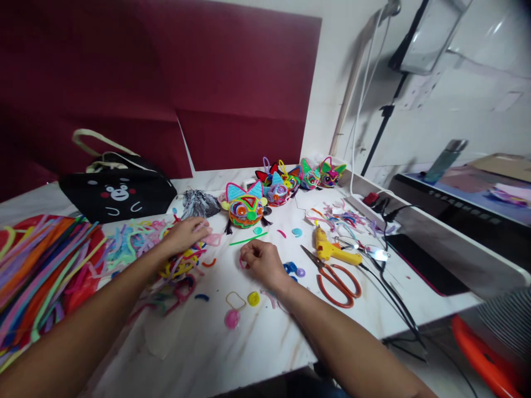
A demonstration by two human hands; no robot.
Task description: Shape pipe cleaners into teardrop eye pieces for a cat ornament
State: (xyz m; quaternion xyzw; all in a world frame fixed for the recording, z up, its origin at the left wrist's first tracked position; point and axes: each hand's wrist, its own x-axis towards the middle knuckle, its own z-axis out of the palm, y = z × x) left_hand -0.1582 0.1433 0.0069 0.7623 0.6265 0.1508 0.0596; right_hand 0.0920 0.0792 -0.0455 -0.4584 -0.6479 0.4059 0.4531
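My left hand lies palm down, fingers stretched, on a heap of short pipe-cleaner scraps, its fingertips at a pink curl. On the white table my right hand is curled shut, pinching a small pink piece I can barely make out. Just beyond both hands stands a colourful pipe-cleaner cat head with blue ears. A straight green pipe cleaner lies between it and my right hand.
Orange-handled scissors and a yellow glue gun lie right of my right hand, with cables beside them. More cat heads stand behind. Long pipe cleaners are piled at left, behind them a black bag. Small coils lie near me.
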